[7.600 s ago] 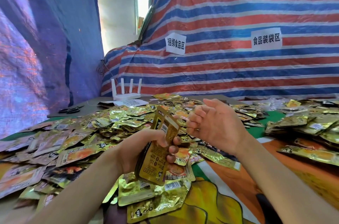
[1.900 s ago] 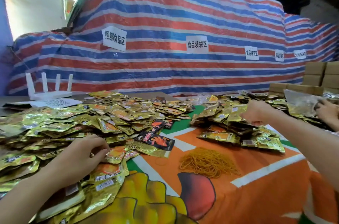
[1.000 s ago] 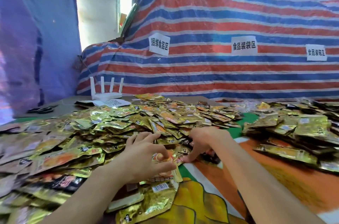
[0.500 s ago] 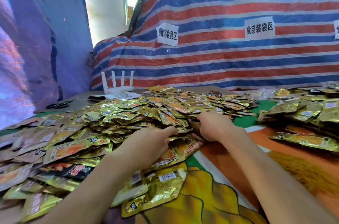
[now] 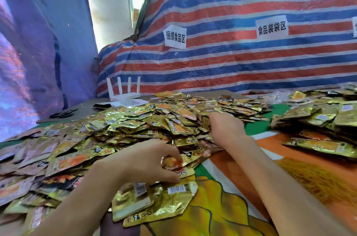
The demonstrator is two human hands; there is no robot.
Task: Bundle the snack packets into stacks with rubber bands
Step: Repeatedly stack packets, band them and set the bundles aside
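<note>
Left hand is curled up, pinching a gold snack packet at the near edge of the pile. Right hand is dug into the heap further back, and I can't tell its grip. Rubber bands sit right of it on the bench. Signs I can read: 捆绑食品区 and 食品装袋区.

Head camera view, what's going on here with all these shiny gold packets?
A person is picking through a heap of gold snack packets spread across a table. The left hand pinches one packet at the heap's near edge. The right hand reaches further into the heap, and its fingers are hidden among the packets. A loose pile of rubber bands lies on the mat to the right. Neither hand holds a stack or a band.
</note>
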